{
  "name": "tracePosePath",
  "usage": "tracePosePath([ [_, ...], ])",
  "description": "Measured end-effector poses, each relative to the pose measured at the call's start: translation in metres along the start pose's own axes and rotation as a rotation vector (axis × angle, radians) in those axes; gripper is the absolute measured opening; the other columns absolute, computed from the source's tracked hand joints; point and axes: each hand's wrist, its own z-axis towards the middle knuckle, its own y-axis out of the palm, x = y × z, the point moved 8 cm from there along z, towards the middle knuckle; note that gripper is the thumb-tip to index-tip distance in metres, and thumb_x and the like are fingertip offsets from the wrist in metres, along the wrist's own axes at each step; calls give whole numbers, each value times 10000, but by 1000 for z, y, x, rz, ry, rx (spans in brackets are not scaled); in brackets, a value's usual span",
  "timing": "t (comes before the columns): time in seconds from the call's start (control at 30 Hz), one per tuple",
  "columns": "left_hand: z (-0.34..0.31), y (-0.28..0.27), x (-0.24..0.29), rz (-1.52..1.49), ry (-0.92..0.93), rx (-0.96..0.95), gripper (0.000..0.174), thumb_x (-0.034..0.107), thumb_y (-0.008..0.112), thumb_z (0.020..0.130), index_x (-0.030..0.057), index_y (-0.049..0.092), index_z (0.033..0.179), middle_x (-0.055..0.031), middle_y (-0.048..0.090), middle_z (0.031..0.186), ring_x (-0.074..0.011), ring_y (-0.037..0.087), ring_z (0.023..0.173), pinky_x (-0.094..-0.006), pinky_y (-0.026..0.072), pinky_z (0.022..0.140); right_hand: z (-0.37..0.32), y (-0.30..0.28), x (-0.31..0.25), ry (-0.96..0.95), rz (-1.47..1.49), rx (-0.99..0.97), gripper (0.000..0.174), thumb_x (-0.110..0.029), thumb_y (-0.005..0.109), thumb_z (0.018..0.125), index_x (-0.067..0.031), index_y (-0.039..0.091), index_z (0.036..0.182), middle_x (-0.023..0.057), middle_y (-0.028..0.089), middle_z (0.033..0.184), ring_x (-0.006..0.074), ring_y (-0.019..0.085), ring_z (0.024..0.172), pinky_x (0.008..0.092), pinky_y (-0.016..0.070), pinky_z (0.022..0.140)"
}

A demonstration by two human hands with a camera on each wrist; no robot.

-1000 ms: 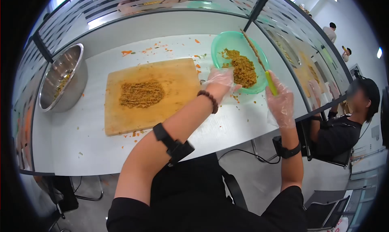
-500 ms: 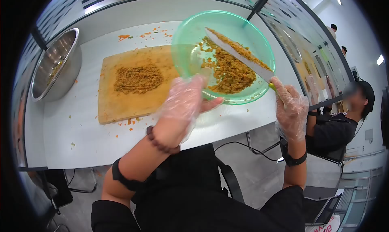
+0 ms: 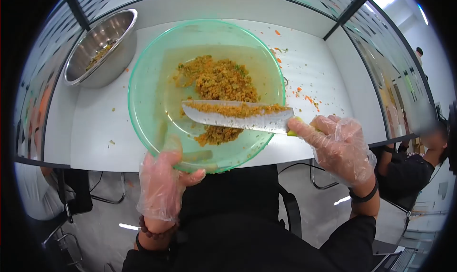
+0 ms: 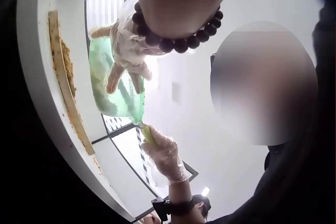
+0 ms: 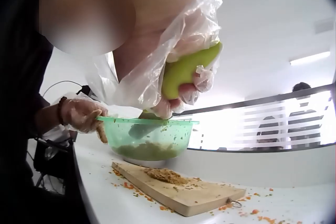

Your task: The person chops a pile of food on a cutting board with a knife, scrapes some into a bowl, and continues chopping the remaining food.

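Note:
My gloved left hand (image 3: pixel 162 184) grips the near-left rim of a translucent green bowl (image 3: pixel 147 105), its fingers under the bowl in the left wrist view. Chopped orange-brown filling (image 3: pixel 223 82) lies in the bowl. My gloved right hand (image 3: pixel 340 148) holds a knife by its green handle (image 5: pixel 189 69). The wide blade (image 3: pixel 228 119) lies across the bowl's opening, with chopped bits along it. In the right wrist view the bowl (image 5: pixel 181 132) is held up above the wooden board (image 5: pixel 184 200), which carries a flat heap of filling (image 5: pixel 167 175).
A steel bowl (image 3: pixel 112 65) with some chopped food stands at the table's back left. Orange and green scraps (image 3: pixel 309 100) are scattered on the white table (image 3: pixel 102 134). Partitions (image 3: pixel 364 77) border the table, and a seated person (image 3: pixel 409 170) is at the right.
The green bowl has been lifted and moved left, toward me and over the board. My left hand came back with it. The knife has swung from upright to nearly level across the bowl.

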Motion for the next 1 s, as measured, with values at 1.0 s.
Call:
tracePosePath([
  [1.0, 8, -54, -6, -122, 9, 141, 321, 171, 577, 926, 49, 527, 1219, -81, 634, 1073, -185, 653, 825, -258, 573, 572, -15, -30, 16, 18, -70, -76, 608, 80, 671, 654, -159, 704, 1212, 28, 530, 697, 237, 561, 617, 381, 409, 518],
])
